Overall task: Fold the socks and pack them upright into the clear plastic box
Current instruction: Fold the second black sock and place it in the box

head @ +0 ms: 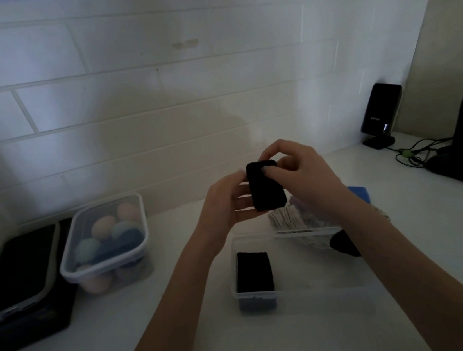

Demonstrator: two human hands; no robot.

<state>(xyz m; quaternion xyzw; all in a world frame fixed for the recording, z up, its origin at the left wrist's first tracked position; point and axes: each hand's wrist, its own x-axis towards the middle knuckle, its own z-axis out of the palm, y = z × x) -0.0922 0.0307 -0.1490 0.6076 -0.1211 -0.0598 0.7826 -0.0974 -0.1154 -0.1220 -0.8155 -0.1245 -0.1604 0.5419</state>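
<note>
A folded black sock (265, 187) is held up above the white counter between both hands. My left hand (227, 205) supports it from the left and behind, fingers curled round it. My right hand (302, 174) pinches its top edge with thumb and fingers. Below them stands the clear plastic box (321, 284), with one folded black sock (254, 271) standing upright at its left end. Behind the box lies a pile of loose socks (291, 217), pale patterned ones and a blue one (360, 190), partly hidden by my right forearm. Another dark sock (343, 243) lies at the box's far right edge.
A lidded clear container (105, 245) of pastel sock balls stands at the left, beside a dark tray or case (18, 288). At the back right are a black speaker (379, 114), cables (415, 151) and a black stand base (459, 169). A tiled wall is behind.
</note>
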